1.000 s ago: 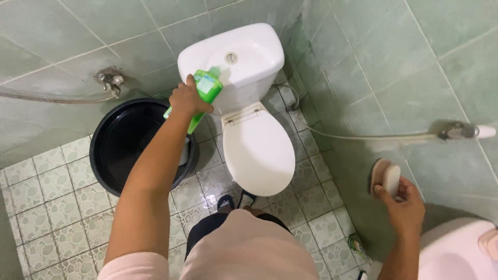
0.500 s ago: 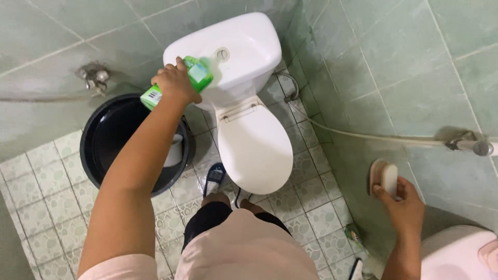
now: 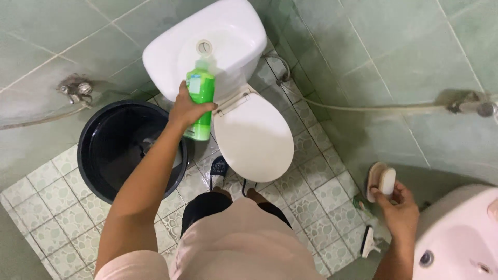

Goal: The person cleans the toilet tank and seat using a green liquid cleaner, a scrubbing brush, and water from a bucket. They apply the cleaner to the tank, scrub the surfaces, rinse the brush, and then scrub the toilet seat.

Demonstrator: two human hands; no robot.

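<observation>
My left hand (image 3: 188,108) grips a green plastic bottle (image 3: 199,101), held upright in front of the white toilet tank (image 3: 228,36). The bottle's top sits just below the round flush button (image 3: 204,47). The white toilet (image 3: 252,136) has its lid down. Low at the right, my right hand (image 3: 398,205) holds a scrubbing brush (image 3: 380,181) with a pale handle, out near the green tiled wall and well away from the toilet.
A black bucket (image 3: 93,155) stands on the patterned tile floor left of the toilet, under a wall tap (image 3: 74,87). A spray hose (image 3: 363,108) runs along the right wall. A pink-white basin (image 3: 459,238) fills the lower right corner. My feet stand before the bowl.
The left hand swung the bottle from tilted and sideways to upright in front of the tank. The view came closer. The right hand kept the brush in about the same place.
</observation>
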